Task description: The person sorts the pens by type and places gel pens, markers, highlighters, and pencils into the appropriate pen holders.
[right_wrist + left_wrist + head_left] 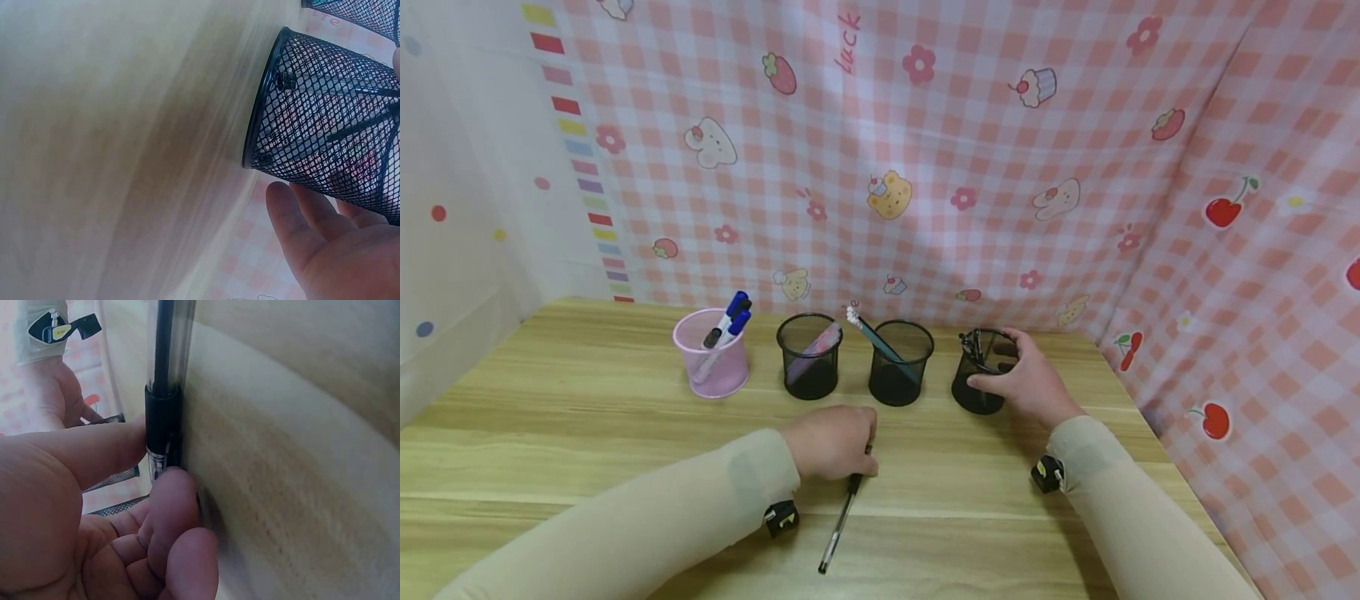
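My left hand pinches a clear-barrelled pen by its black end, between thumb and fingers. The pen's clear barrel slants toward the table's front, close over the wood. In the left wrist view, the thumb and fingertips meet at the pen's black grip. My right hand holds the rightmost black mesh pen cup, thumb across its front and fingers at its far side. Inside that cup stand several dark pens, seen through the mesh in the right wrist view.
Left of the held cup, a black mesh cup has a teal pencil-like stick with a white top. Another black mesh cup holds a pinkish item. A pink cup with blue-capped markers stands farthest left. Patterned cloth hangs behind.
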The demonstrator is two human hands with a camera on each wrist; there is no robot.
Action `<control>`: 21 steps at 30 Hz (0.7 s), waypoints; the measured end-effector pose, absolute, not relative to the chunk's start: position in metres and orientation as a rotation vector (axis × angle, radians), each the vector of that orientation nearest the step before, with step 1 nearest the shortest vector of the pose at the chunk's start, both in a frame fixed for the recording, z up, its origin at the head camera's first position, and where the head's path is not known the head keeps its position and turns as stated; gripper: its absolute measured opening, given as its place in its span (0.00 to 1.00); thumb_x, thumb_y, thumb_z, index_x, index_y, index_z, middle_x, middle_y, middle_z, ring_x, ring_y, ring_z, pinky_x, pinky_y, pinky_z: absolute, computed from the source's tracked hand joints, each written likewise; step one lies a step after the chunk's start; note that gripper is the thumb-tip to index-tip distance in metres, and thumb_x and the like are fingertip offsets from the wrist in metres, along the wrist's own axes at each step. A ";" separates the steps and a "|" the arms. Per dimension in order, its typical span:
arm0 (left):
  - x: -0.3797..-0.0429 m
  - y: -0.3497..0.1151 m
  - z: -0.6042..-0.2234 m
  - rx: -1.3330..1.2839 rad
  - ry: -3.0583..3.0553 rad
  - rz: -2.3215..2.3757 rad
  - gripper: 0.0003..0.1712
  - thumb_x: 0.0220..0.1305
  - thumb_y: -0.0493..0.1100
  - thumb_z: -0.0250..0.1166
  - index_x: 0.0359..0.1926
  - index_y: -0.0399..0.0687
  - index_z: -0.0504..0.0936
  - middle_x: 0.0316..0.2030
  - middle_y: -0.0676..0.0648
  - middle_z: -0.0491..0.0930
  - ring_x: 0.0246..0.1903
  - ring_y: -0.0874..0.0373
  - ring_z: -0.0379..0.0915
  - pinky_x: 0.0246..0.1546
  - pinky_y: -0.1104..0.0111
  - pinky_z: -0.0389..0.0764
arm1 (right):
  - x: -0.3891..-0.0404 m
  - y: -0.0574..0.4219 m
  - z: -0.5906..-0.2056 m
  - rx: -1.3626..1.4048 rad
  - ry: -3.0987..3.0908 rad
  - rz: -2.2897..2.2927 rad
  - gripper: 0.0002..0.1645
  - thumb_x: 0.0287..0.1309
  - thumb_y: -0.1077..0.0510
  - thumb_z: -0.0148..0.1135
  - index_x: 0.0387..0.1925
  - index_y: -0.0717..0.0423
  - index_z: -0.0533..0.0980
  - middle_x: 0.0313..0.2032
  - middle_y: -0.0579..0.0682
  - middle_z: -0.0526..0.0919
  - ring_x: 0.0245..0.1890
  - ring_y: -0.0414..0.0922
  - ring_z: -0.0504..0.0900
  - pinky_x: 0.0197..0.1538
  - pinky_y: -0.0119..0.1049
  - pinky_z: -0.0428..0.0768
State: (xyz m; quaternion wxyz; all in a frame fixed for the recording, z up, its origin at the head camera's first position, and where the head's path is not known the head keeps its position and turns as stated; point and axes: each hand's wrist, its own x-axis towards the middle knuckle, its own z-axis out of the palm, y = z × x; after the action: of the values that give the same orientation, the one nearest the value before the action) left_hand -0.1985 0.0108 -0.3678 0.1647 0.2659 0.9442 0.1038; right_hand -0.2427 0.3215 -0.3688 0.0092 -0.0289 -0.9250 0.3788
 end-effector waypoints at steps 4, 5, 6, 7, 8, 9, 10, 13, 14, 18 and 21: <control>-0.200 0.011 -0.369 0.758 2.685 0.297 0.19 0.65 0.54 0.75 0.43 0.48 0.79 0.31 0.54 0.79 0.31 0.57 0.73 0.38 0.64 0.77 | -0.243 0.322 -0.369 -0.089 -2.890 1.193 0.72 0.51 0.37 0.82 0.83 0.55 0.49 0.77 0.62 0.66 0.77 0.64 0.63 0.78 0.62 0.63; -0.200 0.011 -0.369 0.762 2.685 0.298 0.19 0.65 0.54 0.76 0.43 0.48 0.79 0.31 0.54 0.79 0.31 0.58 0.73 0.38 0.64 0.78 | -0.243 0.323 -0.369 -0.089 -2.891 1.195 0.72 0.51 0.37 0.82 0.83 0.55 0.48 0.77 0.62 0.66 0.77 0.64 0.63 0.78 0.62 0.63; -0.200 0.011 -0.370 0.766 2.684 0.296 0.18 0.65 0.53 0.75 0.42 0.48 0.79 0.31 0.54 0.79 0.31 0.58 0.73 0.38 0.64 0.78 | -0.244 0.323 -0.370 -0.089 -2.891 1.197 0.72 0.51 0.37 0.82 0.83 0.55 0.48 0.77 0.62 0.66 0.77 0.64 0.63 0.78 0.62 0.63; -0.200 0.012 -0.370 0.768 2.683 0.295 0.18 0.65 0.53 0.75 0.42 0.48 0.79 0.32 0.54 0.80 0.31 0.58 0.73 0.38 0.64 0.78 | -0.244 0.323 -0.370 -0.089 -2.891 1.200 0.72 0.51 0.37 0.82 0.83 0.55 0.48 0.77 0.61 0.66 0.77 0.64 0.63 0.78 0.62 0.63; -0.200 0.012 -0.370 0.771 2.684 0.293 0.18 0.65 0.53 0.75 0.42 0.48 0.79 0.32 0.54 0.80 0.31 0.58 0.73 0.39 0.64 0.78 | -0.244 0.323 -0.370 -0.088 -2.894 1.197 0.72 0.51 0.37 0.81 0.83 0.55 0.48 0.77 0.62 0.66 0.77 0.64 0.63 0.77 0.62 0.63; -0.199 0.012 -0.370 0.777 2.686 0.288 0.17 0.65 0.53 0.75 0.42 0.48 0.79 0.33 0.54 0.80 0.31 0.58 0.73 0.39 0.64 0.78 | -0.244 0.323 -0.370 -0.089 -2.893 1.199 0.72 0.51 0.37 0.82 0.83 0.55 0.48 0.77 0.62 0.66 0.77 0.64 0.63 0.78 0.62 0.63; -0.199 0.012 -0.370 0.783 2.688 0.283 0.17 0.65 0.52 0.75 0.42 0.48 0.80 0.33 0.54 0.81 0.31 0.58 0.73 0.39 0.64 0.78 | -0.244 0.323 -0.370 -0.089 -2.894 1.198 0.72 0.51 0.37 0.82 0.83 0.55 0.48 0.77 0.62 0.66 0.77 0.64 0.62 0.78 0.62 0.63; -0.198 0.014 -0.370 0.799 2.697 0.267 0.16 0.66 0.51 0.75 0.43 0.48 0.80 0.34 0.54 0.82 0.31 0.59 0.73 0.40 0.64 0.79 | -0.244 0.323 -0.371 -0.091 -2.897 1.196 0.71 0.51 0.37 0.82 0.83 0.55 0.48 0.77 0.61 0.66 0.77 0.64 0.62 0.78 0.62 0.63; -0.198 0.014 -0.370 0.804 2.699 0.261 0.16 0.66 0.51 0.75 0.43 0.48 0.80 0.34 0.53 0.82 0.31 0.59 0.73 0.40 0.65 0.79 | -0.244 0.323 -0.370 -0.089 -2.899 1.193 0.71 0.51 0.37 0.81 0.83 0.55 0.48 0.77 0.61 0.66 0.77 0.64 0.63 0.78 0.62 0.63; -0.198 0.016 -0.369 0.813 2.700 0.243 0.16 0.66 0.50 0.75 0.45 0.48 0.81 0.36 0.53 0.83 0.32 0.59 0.73 0.41 0.65 0.79 | -0.243 0.323 -0.370 -0.091 -2.901 1.190 0.71 0.52 0.37 0.81 0.83 0.55 0.48 0.77 0.62 0.65 0.77 0.65 0.63 0.77 0.62 0.63; -0.198 0.017 -0.369 0.809 2.698 0.238 0.15 0.66 0.50 0.75 0.45 0.49 0.81 0.37 0.53 0.83 0.33 0.59 0.73 0.42 0.65 0.79 | -0.243 0.322 -0.370 -0.095 -2.901 1.194 0.71 0.51 0.37 0.81 0.83 0.55 0.48 0.77 0.62 0.65 0.77 0.65 0.63 0.78 0.62 0.63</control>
State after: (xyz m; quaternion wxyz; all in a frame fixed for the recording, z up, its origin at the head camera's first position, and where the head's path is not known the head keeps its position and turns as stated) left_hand -0.1977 0.0165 -0.3688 0.1567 0.2826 0.9427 0.0832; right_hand -0.2435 0.3222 -0.3696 0.0017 -0.0302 -0.9243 0.3804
